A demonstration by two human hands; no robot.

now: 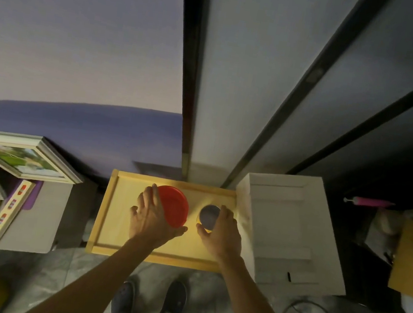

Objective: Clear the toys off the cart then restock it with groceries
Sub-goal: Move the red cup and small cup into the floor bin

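Now we hold a red-lidded container in our left hand and a small yellow can in our right hand, both standing on the wooden cart top; releasing carelessly, we might tip the narrow can.

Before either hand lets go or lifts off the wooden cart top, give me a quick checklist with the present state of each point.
1. Left hand wrapped on the red-lidded container: ok.
2. Right hand closed around the small can: ok.
3. Both items rest flat on the cart top: cannot tell, hands hide their bases.
4. Container and can stand apart, not touching: ok.
5. Both sit inside the raised wooden rim: ok.
6. White box beside the cart leaves the right hand room: ok.
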